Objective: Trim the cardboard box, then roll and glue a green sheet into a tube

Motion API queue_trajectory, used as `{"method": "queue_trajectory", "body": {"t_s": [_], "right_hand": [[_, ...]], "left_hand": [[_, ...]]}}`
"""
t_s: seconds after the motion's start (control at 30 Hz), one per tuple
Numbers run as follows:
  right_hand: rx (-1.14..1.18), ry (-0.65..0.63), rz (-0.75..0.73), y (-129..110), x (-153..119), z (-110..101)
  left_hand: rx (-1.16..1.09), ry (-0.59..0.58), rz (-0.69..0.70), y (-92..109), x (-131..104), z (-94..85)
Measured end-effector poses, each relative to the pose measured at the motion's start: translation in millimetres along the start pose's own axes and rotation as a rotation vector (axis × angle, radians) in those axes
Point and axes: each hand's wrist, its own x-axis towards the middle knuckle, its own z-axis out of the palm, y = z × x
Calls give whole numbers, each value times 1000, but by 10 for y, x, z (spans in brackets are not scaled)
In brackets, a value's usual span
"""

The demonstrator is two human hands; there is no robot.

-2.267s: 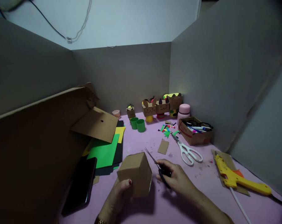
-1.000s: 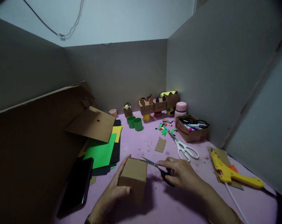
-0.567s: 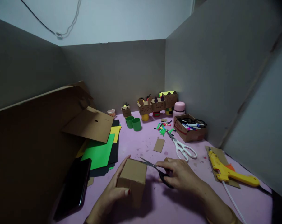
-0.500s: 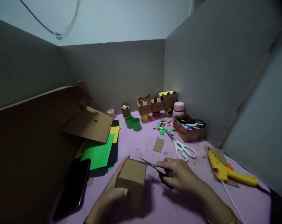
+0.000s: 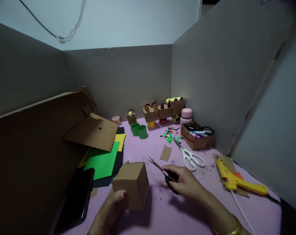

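Observation:
My left hand grips a small brown cardboard box from its left side, the thumb with a red nail across its near face. The box is held above the pink table, a little tilted. To its right, my right hand holds black-handled scissors with fingers at the handles. The blades are slightly parted, point up and left toward the box, and do not touch it. A flat cardboard piece lies just beyond the scissors.
On the left are a black phone, green foam sheet and leaning cardboard. On the right are white scissors, a supply box and a yellow glue gun. Green cups and cardboard figures stand behind.
The box has turned and moved left with my left hand, showing more of its near and right faces. The scissor tips are now apart from it.

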Motion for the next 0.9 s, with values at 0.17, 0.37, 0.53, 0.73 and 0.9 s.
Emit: {"method": "queue_trajectory", "body": {"t_s": [0.17, 0.37, 0.53, 0.73, 0.9], "right_hand": [[85, 40, 30, -96, -23, 173], [89, 54, 7, -150, -45, 230], [96, 73, 3, -147, -52, 230], [338, 57, 111, -71, -28, 275], [343, 29, 104, -92, -51, 301]], "left_hand": [[-49, 129, -78, -112, 12, -69], [-101, 201, -90, -261, 43, -33], [-200, 218, -87, -301, 56, -26], [-418, 206, -66, -150, 49, 78], [-569, -10, -31, -103, 97, 89]]}}
